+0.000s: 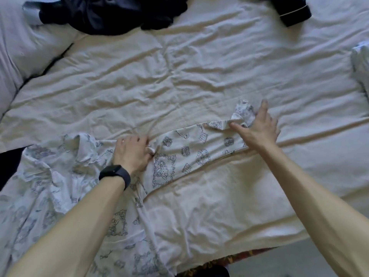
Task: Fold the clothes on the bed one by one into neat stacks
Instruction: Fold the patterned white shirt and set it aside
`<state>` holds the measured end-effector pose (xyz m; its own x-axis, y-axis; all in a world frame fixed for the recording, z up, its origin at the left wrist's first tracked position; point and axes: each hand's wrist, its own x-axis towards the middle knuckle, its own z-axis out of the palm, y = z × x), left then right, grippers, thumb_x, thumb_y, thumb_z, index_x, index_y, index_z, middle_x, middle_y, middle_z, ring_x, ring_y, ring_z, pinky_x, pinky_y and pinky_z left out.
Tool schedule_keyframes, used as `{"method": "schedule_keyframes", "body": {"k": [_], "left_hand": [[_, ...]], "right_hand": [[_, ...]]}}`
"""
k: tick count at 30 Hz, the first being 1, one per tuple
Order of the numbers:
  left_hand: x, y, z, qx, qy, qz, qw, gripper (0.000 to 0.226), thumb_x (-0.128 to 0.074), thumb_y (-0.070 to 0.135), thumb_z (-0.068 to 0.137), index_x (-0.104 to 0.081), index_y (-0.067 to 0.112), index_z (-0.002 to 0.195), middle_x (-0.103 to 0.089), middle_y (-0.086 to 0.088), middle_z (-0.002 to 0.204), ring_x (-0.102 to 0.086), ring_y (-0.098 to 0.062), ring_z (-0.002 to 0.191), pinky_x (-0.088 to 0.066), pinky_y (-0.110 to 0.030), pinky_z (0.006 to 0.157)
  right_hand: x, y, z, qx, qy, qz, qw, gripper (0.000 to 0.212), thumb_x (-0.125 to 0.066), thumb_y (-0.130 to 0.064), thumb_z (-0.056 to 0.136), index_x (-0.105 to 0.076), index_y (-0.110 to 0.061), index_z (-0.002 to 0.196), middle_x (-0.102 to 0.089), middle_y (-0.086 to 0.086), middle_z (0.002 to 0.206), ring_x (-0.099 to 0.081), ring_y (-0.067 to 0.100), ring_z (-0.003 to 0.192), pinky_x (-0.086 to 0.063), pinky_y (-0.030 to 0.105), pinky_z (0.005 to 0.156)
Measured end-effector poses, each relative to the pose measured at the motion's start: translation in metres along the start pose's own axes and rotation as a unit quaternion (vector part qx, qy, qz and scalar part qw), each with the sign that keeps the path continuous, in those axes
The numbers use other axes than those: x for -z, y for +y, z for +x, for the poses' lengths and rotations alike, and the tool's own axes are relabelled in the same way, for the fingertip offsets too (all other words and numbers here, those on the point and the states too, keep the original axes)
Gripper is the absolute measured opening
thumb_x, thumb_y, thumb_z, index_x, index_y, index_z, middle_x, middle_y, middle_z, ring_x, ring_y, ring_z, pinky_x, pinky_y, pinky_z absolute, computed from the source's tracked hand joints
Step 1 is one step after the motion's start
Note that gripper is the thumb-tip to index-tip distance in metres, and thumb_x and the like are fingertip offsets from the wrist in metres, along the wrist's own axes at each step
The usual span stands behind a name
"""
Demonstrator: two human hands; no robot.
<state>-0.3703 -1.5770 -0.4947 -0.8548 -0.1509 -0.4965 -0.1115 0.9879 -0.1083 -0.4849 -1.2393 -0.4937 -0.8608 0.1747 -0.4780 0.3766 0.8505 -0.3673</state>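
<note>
Printed garment point(185, 150), left hand point(131, 152) gripping, right hand point(257, 128) touching

We are in a bedroom of a home. We look down on a wide bed point(199, 76) covered in a creased cream sheet, with a pale pillow point(26, 47) lying at its left edge. Everyday clothing lies on it: a printed garment point(185, 148) spread near us and a heap of dark clothes point(111, 15) at the far side. Below the bed's near edge we see grey floor point(283, 264) and a strip of patterned rug point(239, 259).
</note>
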Motion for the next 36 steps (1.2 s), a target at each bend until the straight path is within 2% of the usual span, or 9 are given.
{"method": "schedule_keyframes", "body": {"k": [4, 7, 12, 15, 19, 26, 29, 31, 36], "left_hand": [[0.028, -0.018, 0.015, -0.012, -0.080, -0.147, 0.986, 0.038, -0.069, 0.062, 0.082, -0.062, 0.025, 0.080, -0.067, 0.001, 0.084, -0.062, -0.021, 0.082, -0.042, -0.032, 0.065], [0.039, -0.027, 0.010, 0.023, 0.028, -0.335, 0.942, 0.031, -0.078, 0.055, 0.077, -0.067, 0.027, 0.081, -0.061, 0.005, 0.072, -0.053, -0.011, 0.068, -0.037, -0.030, 0.056], [0.020, -0.017, 0.012, 0.032, 0.089, -0.214, 0.972, 0.050, -0.062, 0.066, 0.086, -0.061, 0.034, 0.124, -0.060, 0.000, 0.116, -0.054, -0.023, 0.114, -0.041, -0.045, 0.095], [0.004, -0.006, 0.004, 0.080, 0.168, -0.212, 0.959, 0.044, -0.059, 0.046, 0.095, -0.056, 0.027, 0.135, -0.050, -0.007, 0.139, -0.045, -0.030, 0.129, -0.032, -0.050, 0.106], [-0.022, -0.006, -0.030, 0.172, 0.250, -0.236, 0.923, 0.044, -0.058, 0.021, 0.093, -0.050, 0.015, 0.135, -0.044, -0.012, 0.145, -0.042, -0.034, 0.133, -0.031, -0.053, 0.109], [-0.055, -0.051, -0.035, 0.075, -0.039, -0.080, 0.993, 0.071, -0.015, 0.063, 0.101, 0.009, 0.032, 0.159, 0.014, 0.001, 0.167, 0.010, -0.020, 0.154, 0.007, -0.058, 0.122], [-0.058, -0.054, -0.026, 0.087, -0.062, -0.054, 0.993, 0.073, -0.007, 0.070, 0.096, 0.021, 0.035, 0.154, 0.027, 0.001, 0.162, 0.019, -0.025, 0.152, 0.014, -0.056, 0.117], [-0.059, -0.049, -0.024, 0.105, -0.065, -0.054, 0.991, 0.073, -0.009, 0.068, 0.098, 0.021, 0.035, 0.154, 0.028, 0.000, 0.162, 0.017, -0.029, 0.153, 0.013, -0.058, 0.118], [-0.064, -0.013, -0.034, 0.107, 0.052, -0.165, 0.979, 0.068, -0.018, 0.053, 0.099, 0.004, 0.033, 0.160, 0.017, -0.005, 0.167, 0.015, -0.025, 0.154, 0.010, -0.057, 0.121]], "right_hand": [[0.012, -0.010, 0.018, 0.003, -0.002, 0.060, 0.998, 0.042, -0.068, -0.048, 0.087, -0.065, -0.018, 0.116, -0.070, 0.012, 0.114, -0.062, 0.036, 0.110, -0.046, 0.040, 0.090], [0.026, -0.004, 0.017, 0.017, 0.107, 0.199, 0.974, 0.035, -0.070, -0.048, 0.086, -0.063, -0.018, 0.103, -0.069, 0.000, 0.095, -0.065, 0.027, 0.094, -0.043, 0.034, 0.074], [0.015, 0.030, 0.019, -0.028, 0.127, 0.048, 0.990, 0.057, -0.068, -0.058, 0.084, -0.053, -0.019, 0.123, -0.059, 0.015, 0.125, -0.055, 0.036, 0.116, -0.043, 0.043, 0.090], [0.003, 0.040, 0.009, -0.055, 0.160, -0.001, 0.985, 0.077, -0.063, -0.064, 0.083, -0.044, -0.014, 0.138, -0.044, 0.019, 0.142, -0.040, 0.040, 0.133, -0.033, 0.050, 0.106], [-0.025, 0.012, -0.046, 0.084, 0.224, -0.040, 0.970, 0.090, -0.061, -0.042, 0.082, -0.024, -0.011, 0.158, -0.023, 0.017, 0.163, -0.024, 0.037, 0.148, -0.019, 0.049, 0.116], [-0.128, -0.064, -0.134, 0.279, 0.075, -0.089, 0.953, 0.073, -0.059, -0.044, 0.087, -0.044, -0.015, 0.152, -0.033, 0.011, 0.163, -0.025, 0.028, 0.153, -0.022, 0.059, 0.119], [-0.161, -0.074, -0.140, 0.347, -0.041, -0.144, 0.926, 0.065, -0.040, -0.052, 0.100, -0.034, -0.023, 0.158, -0.022, 0.005, 0.168, -0.013, 0.021, 0.156, -0.004, 0.055, 0.124], [-0.164, -0.054, -0.122, 0.361, -0.022, -0.196, 0.912, 0.064, -0.036, -0.055, 0.100, -0.036, -0.026, 0.158, -0.023, 0.005, 0.168, -0.015, 0.023, 0.156, -0.003, 0.056, 0.123], [-0.080, 0.038, -0.063, 0.175, 0.033, -0.237, 0.955, 0.073, -0.025, -0.062, 0.100, -0.007, -0.032, 0.163, 0.008, 0.006, 0.171, 0.013, 0.021, 0.156, 0.017, 0.053, 0.119]]}}
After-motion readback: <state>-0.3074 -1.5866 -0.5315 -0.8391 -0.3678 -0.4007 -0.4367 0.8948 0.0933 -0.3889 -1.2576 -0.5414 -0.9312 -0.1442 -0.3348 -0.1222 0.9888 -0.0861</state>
